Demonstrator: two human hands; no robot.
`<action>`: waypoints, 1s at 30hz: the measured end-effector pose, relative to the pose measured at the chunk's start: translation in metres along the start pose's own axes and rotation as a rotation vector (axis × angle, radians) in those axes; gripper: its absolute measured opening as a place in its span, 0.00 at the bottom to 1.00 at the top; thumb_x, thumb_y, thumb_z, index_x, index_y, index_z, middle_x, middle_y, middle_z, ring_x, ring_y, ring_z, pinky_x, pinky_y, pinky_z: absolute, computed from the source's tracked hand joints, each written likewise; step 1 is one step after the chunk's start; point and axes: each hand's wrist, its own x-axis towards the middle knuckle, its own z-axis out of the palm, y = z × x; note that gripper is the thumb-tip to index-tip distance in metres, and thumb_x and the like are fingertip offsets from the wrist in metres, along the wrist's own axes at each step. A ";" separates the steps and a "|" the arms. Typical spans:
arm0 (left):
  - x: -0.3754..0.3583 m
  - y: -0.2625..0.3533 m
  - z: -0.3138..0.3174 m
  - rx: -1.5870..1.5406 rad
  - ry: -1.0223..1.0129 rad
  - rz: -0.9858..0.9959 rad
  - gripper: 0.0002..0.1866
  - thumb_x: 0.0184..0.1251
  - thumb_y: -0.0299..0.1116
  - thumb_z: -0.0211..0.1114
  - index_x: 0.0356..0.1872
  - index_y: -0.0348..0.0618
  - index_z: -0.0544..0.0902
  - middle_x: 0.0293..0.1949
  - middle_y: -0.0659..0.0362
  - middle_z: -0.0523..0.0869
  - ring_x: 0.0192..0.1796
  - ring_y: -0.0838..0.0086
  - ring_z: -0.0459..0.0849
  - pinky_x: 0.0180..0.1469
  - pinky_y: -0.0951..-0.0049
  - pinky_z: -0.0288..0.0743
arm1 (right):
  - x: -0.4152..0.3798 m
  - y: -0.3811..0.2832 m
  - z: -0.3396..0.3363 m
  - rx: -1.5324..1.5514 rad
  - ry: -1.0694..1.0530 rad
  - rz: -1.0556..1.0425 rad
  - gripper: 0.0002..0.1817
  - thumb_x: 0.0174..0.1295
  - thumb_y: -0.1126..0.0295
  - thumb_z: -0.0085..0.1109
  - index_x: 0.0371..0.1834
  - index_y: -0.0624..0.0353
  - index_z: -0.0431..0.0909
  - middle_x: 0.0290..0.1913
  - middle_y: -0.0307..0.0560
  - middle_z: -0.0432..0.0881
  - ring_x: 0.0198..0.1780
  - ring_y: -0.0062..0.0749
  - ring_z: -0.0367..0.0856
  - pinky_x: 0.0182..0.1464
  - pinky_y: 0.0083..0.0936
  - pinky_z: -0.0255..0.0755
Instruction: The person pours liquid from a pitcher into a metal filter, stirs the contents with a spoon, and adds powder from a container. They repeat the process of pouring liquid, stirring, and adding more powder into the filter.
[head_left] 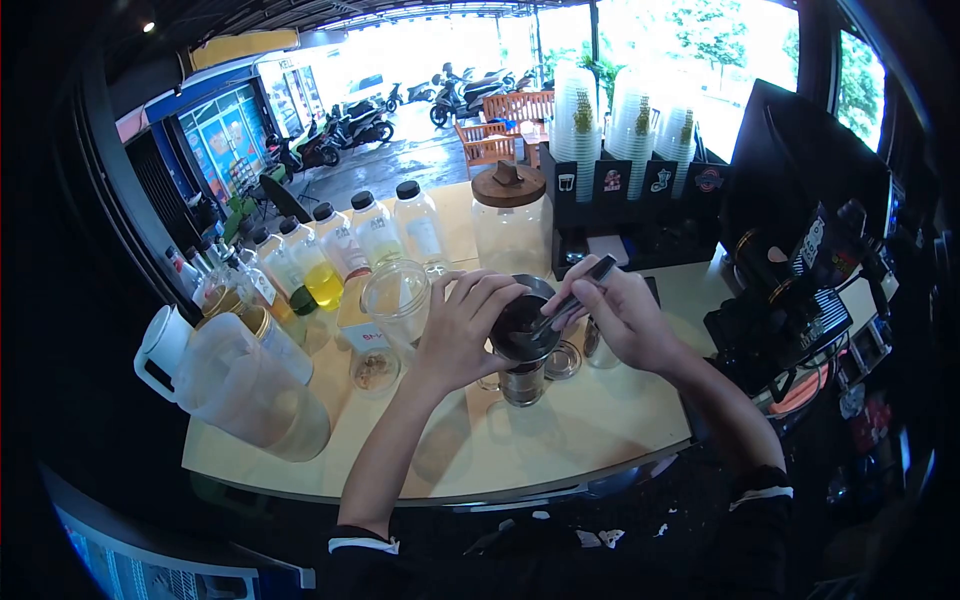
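My left hand point(462, 330) curls round the side of a dark round bowl-shaped vessel point(520, 338), fingers at the far rim and thumb at the near one. The vessel sits over a shiny metal-and-glass cup point(523, 385) with a handle at its left. My right hand point(625, 315) is closed on a thin tool with a black handle point(602, 268), tilted down into the vessel; its lower end is hard to make out against the dark inside. Beside the cup lies a round glass lid point(563, 361). A clear empty jar point(396, 292) stands just left of my left hand.
Several black-capped bottles point(322, 280) line the counter's back left, near a large translucent pitcher point(250, 385). A wooden-lidded glass jar point(512, 225) stands behind my hands. Stacked clear cups point(630, 120) rise from a black holder point(640, 205); dark equipment point(790, 290) is at right.
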 end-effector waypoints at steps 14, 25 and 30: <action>0.001 0.002 -0.003 0.049 -0.038 0.019 0.43 0.27 0.42 0.81 0.55 0.52 0.74 0.52 0.64 0.76 0.60 0.69 0.73 0.63 0.56 0.59 | 0.010 -0.005 -0.011 -0.022 -0.068 -0.021 0.11 0.72 0.72 0.44 0.40 0.67 0.76 0.35 0.47 0.86 0.35 0.25 0.85 0.41 0.23 0.79; 0.002 0.006 -0.007 0.042 -0.045 0.009 0.43 0.27 0.42 0.81 0.55 0.52 0.74 0.53 0.64 0.75 0.60 0.69 0.73 0.63 0.56 0.59 | 0.013 -0.012 -0.012 -0.082 -0.066 -0.069 0.09 0.71 0.71 0.46 0.41 0.65 0.76 0.33 0.45 0.86 0.35 0.28 0.86 0.41 0.24 0.79; 0.003 0.009 -0.007 0.041 -0.042 0.001 0.43 0.27 0.43 0.81 0.55 0.52 0.74 0.53 0.64 0.75 0.60 0.69 0.73 0.63 0.55 0.59 | 0.013 -0.014 -0.014 -0.007 0.020 -0.113 0.09 0.72 0.71 0.46 0.40 0.66 0.74 0.33 0.46 0.85 0.36 0.25 0.85 0.40 0.23 0.80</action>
